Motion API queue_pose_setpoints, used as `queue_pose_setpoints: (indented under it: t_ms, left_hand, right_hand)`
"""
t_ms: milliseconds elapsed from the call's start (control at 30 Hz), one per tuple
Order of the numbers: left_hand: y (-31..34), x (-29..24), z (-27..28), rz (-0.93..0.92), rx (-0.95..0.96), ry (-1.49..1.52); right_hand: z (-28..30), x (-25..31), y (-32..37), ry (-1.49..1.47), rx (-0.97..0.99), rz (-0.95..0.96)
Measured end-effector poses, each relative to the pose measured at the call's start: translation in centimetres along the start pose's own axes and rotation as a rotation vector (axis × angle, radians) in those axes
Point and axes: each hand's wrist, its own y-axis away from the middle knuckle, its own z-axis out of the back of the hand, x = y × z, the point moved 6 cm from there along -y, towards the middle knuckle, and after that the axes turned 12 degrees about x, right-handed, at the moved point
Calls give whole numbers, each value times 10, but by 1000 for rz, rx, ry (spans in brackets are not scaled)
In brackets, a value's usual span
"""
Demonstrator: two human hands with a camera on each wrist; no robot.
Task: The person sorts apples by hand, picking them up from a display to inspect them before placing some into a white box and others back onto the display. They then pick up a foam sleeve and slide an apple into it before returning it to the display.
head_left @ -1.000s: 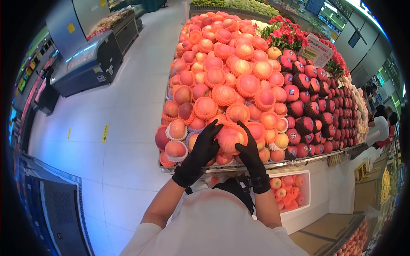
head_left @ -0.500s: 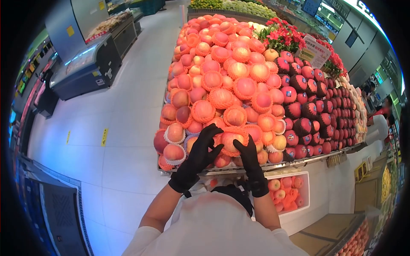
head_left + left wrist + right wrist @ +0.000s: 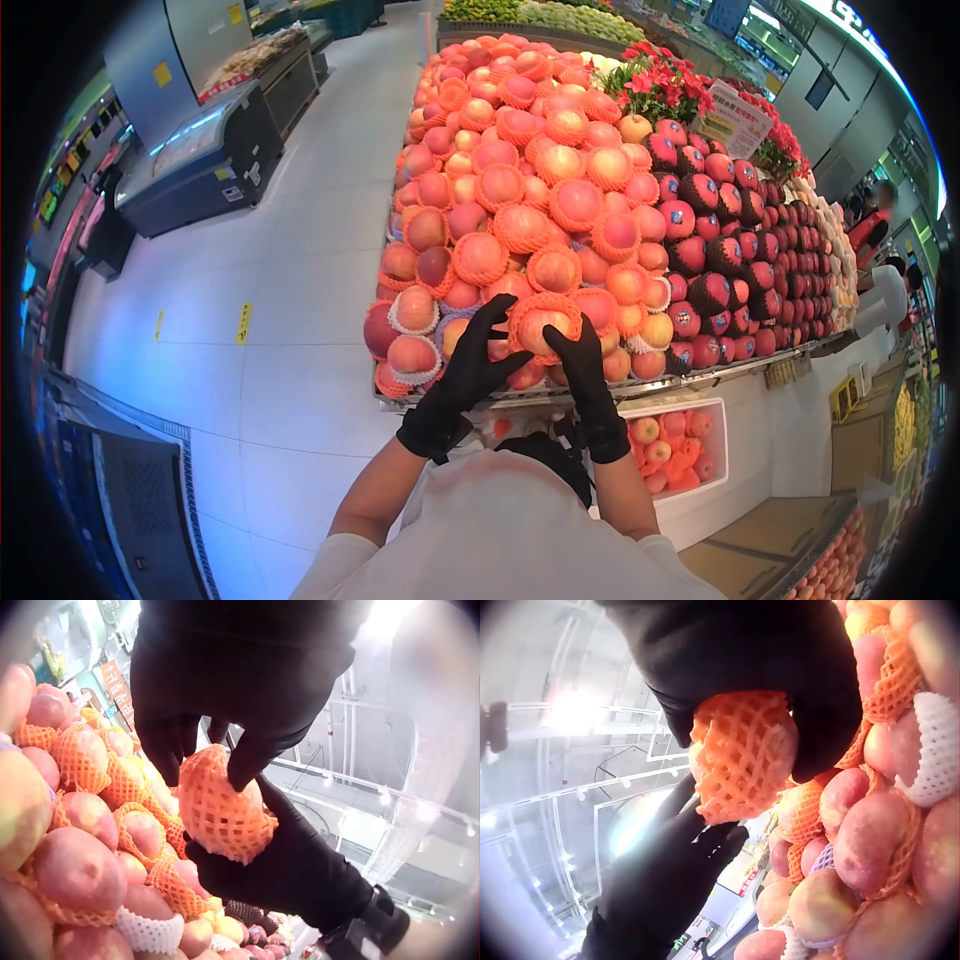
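My right hand [image 3: 582,362], in a black glove, grips an apple in an orange foam net [image 3: 545,328] at the front edge of the pile; its fingers curl round the fruit in the right wrist view. The gloved left hand [image 3: 478,355] is at the apple's left side, thumb and fingers spread apart. In the left wrist view, the left thumb and fingers [image 3: 206,769] overlap the top of the netted apple [image 3: 225,814]; whether they press on it I cannot tell. The net [image 3: 742,757] covers much of the fruit.
Netted apples [image 3: 520,228] are heaped beyond the hands, with dark-netted fruit [image 3: 710,293] to the right. Below the display's metal edge stands a white box [image 3: 722,440] of apples. A freezer case [image 3: 245,140] stands across the aisle, and people [image 3: 880,285] are at far right.
The left hand has drawn back slightly from the apple and its fingers have spread. The right hand still grips the apple, which has turned a little within its net.
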Motion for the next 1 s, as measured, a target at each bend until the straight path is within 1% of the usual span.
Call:
queue_pose_setpoints:
  t_ms: [67, 133, 167, 267, 333, 367, 433, 533, 633, 733, 767, 800, 867, 933, 967, 1000]
  left_hand:
    - [-2, -10, 3, 48, 20, 104]
    - [-2, -4, 5, 5, 81, -39]
    - [-1, -1, 6, -16, 113, -110]
    - [2, 5, 18, 9, 86, 76]
    - [3, 0, 21, 114, 70, 251]
    - [4, 0, 22, 165, 61, 338]
    - [3, 3, 24, 165, 41, 367]
    - [3, 8, 28, 156, 50, 364]
    - [3, 4, 29, 152, 63, 366]
    - [6, -3, 27, 118, 30, 400]
    - [5, -6, 29, 96, 10, 410]
    - [4, -7, 29, 106, 14, 378]
    - [3, -10, 29, 126, 27, 310]
    - [-1, -31, 25, 68, 51, 78]
    - [0, -32, 23, 64, 56, -13]
    - [1, -32, 20, 60, 60, -103]
  right_hand:
    - [-4, 1, -1, 73, 28, -15]
    - [-13, 8, 0, 175, 58, -12]
    - [-16, 13, 0, 148, 76, -6]
    - [-19, 18, 0, 29, 141, -9]
    - [-20, 15, 0, -99, 206, -43]
    - [-20, 14, 1, -107, 236, -103]
    - [-23, 19, 1, -118, 299, -218]
    - [-22, 13, -1, -307, 262, -131]
    - [-26, 21, 0, -155, 263, -78]
    - [-29, 7, 2, -278, 215, -107]
    - [-24, -6, -2, -234, 210, -74]
    - [-17, -27, -5, -191, 206, -38]
    - [-10, -30, -10, 66, 206, 98]
    - [-14, -14, -3, 497, 208, 270]
    - [-13, -19, -2, 304, 197, 173]
    - [-20, -8, -6, 113, 186, 79]
